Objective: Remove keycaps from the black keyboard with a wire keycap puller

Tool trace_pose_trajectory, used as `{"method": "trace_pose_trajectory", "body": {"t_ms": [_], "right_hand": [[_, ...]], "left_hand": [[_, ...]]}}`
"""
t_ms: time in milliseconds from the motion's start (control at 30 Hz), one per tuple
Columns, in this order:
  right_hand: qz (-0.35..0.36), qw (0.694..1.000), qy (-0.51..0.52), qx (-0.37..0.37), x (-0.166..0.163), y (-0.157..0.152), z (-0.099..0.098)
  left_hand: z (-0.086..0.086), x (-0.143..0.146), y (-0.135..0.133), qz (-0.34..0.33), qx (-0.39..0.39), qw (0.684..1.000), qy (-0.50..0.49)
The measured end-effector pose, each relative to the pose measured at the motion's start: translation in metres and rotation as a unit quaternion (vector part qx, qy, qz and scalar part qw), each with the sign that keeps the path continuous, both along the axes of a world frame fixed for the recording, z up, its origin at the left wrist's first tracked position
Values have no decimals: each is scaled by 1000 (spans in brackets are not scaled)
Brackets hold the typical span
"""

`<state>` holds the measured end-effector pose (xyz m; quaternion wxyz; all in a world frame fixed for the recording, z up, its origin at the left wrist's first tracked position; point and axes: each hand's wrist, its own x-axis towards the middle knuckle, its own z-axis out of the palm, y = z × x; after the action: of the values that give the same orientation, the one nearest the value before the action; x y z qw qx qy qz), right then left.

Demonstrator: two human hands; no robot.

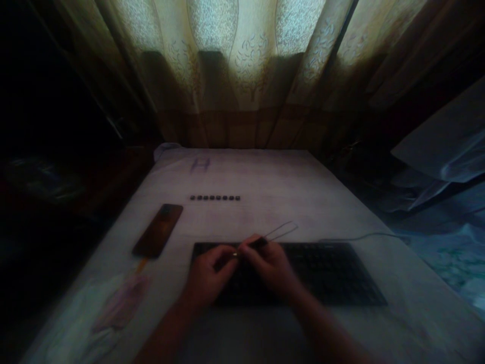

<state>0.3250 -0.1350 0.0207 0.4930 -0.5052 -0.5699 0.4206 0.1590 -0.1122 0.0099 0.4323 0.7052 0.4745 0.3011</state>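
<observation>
My left hand [212, 269] hovers over the left part of a black keyboard [333, 275], its thumb and finger pinched together. At its fingertips a tiny bright object [235, 254] shows, too small and dim to name. My right hand [271, 265] meets it there, fingers closed. A wire keycap puller [282, 230] with a dark handle sticks out of my right hand, its thin loop pointing away to the upper right. Beyond the keyboard, several small dark keycaps [215, 197] lie in a straight row on the white cloth.
A phone [158, 231] lies left of the keyboard. Nearer me are an orange strip [141, 265] and a crumpled pinkish packet [123, 303]. The keyboard's cable [364, 236] runs off right across the white tablecloth [273, 177]. Curtains [235, 76] hang behind the table. The room is dim.
</observation>
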Motion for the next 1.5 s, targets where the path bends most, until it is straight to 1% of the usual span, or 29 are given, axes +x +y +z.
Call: {"method": "trace_pose_trajectory", "body": {"t_ms": [133,300,433,500,533,600,700,767,833,933,1000,1067,1267,1400,1500], "right_hand": [[-29,1000,7,9,-2,-1,-3],[-37,999,21,8,-2,0,-4],[-92,995,-12,48,3,2,-4],[-102,989,-57,91,7,4,-8],[-90,985,-91,114,9,4,-11],[-45,973,-180,141,12,4,-19],[19,934,-332,133,15,2,-32],[33,902,-410,130,16,1,-37],[36,875,-461,145,16,0,-39],[31,842,-509,177,16,0,-38],[24,829,-525,192,16,-1,-36],[14,824,-529,203,17,-4,-34],[-29,826,-519,218,26,-17,-29],[-54,824,-503,255,30,-36,-22],[-69,836,-466,280,28,-56,-20]], "left_hand": [[-1,-1,1,3,-25,1000,-15],[-3,-2,1,-8,-42,999,-30],[1,-2,2,5,-62,998,-32],[2,-2,4,12,-80,996,-30],[2,-3,4,16,-92,995,-35],[-1,-3,6,28,-114,992,-52],[-5,-5,8,54,-116,990,-66],[-7,-8,10,70,-90,992,-54],[-9,-11,11,90,-41,995,-32],[-12,-17,13,137,47,990,1],[-15,-21,13,161,91,983,11],[-18,-23,13,170,124,977,16],[-26,-29,14,208,197,958,22],[-31,-40,8,232,207,950,22],[-35,-52,-3,241,206,948,29]]}}
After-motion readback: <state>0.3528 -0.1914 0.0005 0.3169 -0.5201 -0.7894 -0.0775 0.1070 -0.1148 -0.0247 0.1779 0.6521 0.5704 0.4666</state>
